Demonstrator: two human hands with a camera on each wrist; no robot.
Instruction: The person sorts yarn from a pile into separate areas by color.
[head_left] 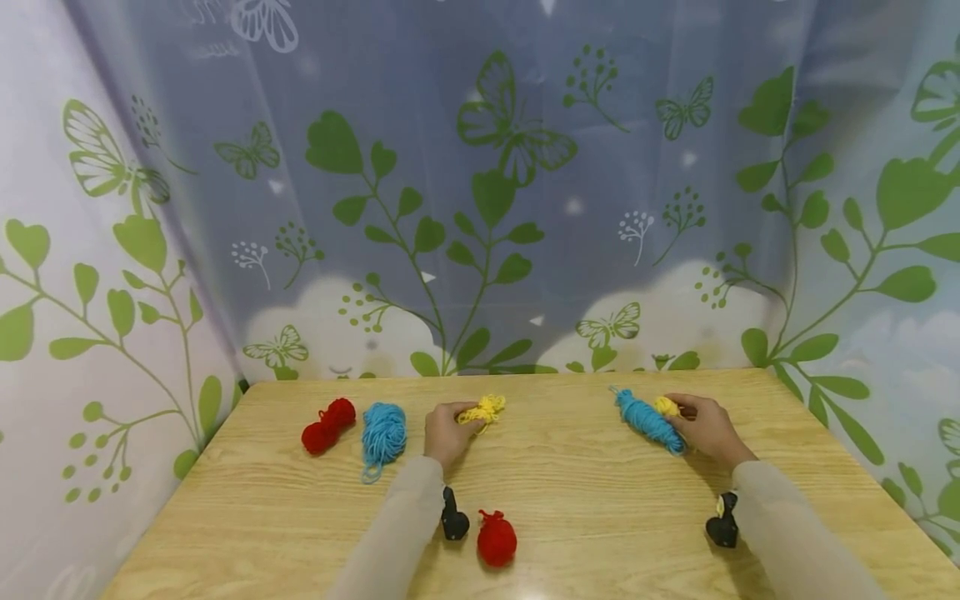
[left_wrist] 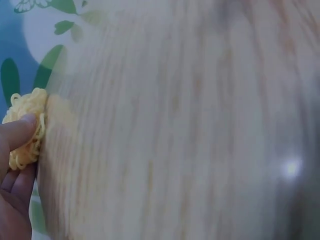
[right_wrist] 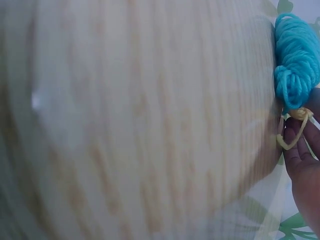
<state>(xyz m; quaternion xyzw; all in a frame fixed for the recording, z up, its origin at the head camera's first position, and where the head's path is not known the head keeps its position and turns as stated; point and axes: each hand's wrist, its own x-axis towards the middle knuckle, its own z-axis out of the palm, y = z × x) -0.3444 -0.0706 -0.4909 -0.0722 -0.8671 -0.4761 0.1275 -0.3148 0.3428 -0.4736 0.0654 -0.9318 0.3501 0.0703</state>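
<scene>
Left hand (head_left: 446,433) pinched yellow yarn bundle (head_left: 483,409) at its fingertips, mid-table (head_left: 585,500), just right of a blue skein (head_left: 383,433). Right hand (head_left: 705,429) gripped blue yarn skein (head_left: 648,422) and a small yellow bundle (head_left: 665,406) beside it, far right.

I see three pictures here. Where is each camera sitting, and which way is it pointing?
Head: worn on the head, looking forward and down at the wooden table; both sleeves, the left hand and the right hand show.
Left wrist: close over the tabletop; fingers grip the yellow yarn.
Right wrist: close over the tabletop; fingers beside the blue yarn.
Shared: each wrist view's yarn also appears in the head view.
</scene>
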